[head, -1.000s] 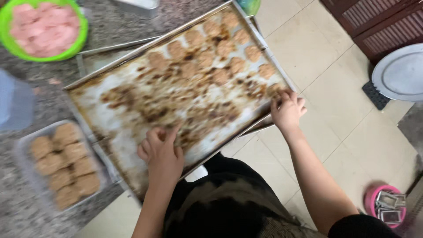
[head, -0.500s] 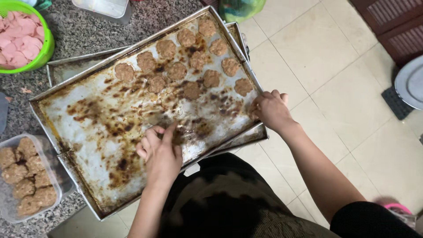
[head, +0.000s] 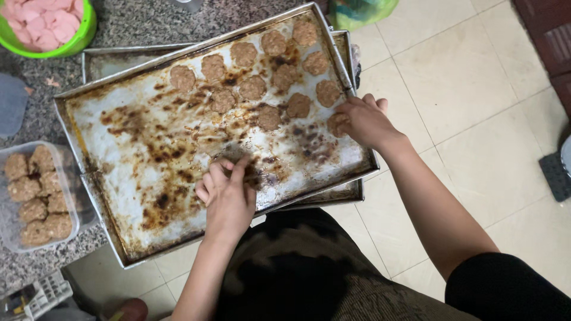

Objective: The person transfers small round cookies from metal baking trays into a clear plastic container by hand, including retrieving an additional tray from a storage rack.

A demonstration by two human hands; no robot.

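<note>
A large stained metal baking tray lies on a granite counter, overhanging its edge. Several brown cooked patties sit in the tray's far right part. My left hand rests on the tray's near middle, fingers curled on the greasy surface, holding nothing that I can see. My right hand reaches over the tray's right rim, fingers closing on a patty at the edge.
A second tray lies under the first. A clear plastic box of patties stands at the left. A green bowl of pink raw patties is at top left. Tiled floor lies to the right.
The view has shifted, so the tray now sits lower and more central. My right hand moved from the tray's rim onto a patty at the right edge. My left hand stays on the tray.
</note>
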